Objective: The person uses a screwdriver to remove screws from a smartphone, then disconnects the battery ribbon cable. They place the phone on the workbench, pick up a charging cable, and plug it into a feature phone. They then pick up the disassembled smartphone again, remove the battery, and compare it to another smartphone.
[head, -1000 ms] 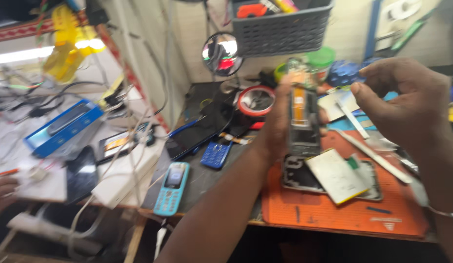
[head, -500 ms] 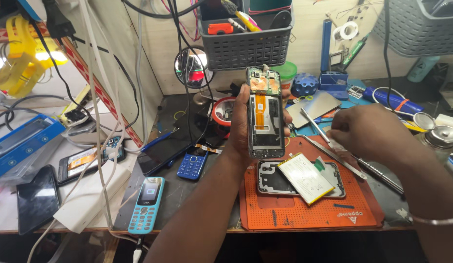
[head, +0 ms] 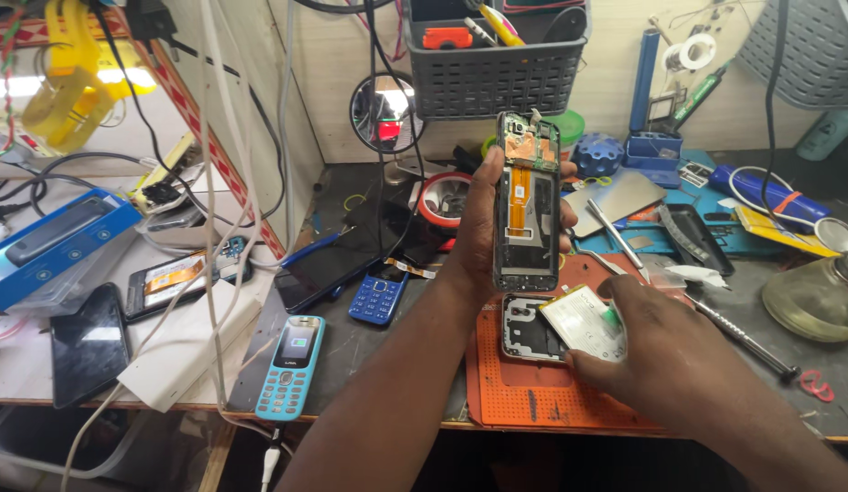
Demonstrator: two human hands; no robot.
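My left hand (head: 478, 228) holds an opened smartphone (head: 526, 205) upright above the bench, its back off, with an orange flex cable and circuit board showing. Below it my right hand (head: 665, 351) rests on the orange work mat (head: 533, 401), fingers touching a flat white battery (head: 583, 321). The battery lies partly over a dark phone back cover (head: 526, 328) on the same mat.
A turquoise keypad phone (head: 292, 364) charges at the front left, with a blue keypad phone (head: 378, 296) behind it. A round mirror (head: 384, 111), a grey basket (head: 497, 64), a red tape roll (head: 442, 196), tools, a glass bottle (head: 811, 296) and loose cables crowd the bench.
My right hand has come down from beside the raised phone onto the battery on the mat. The left hand keeps the opened phone upright. The view has steadied.
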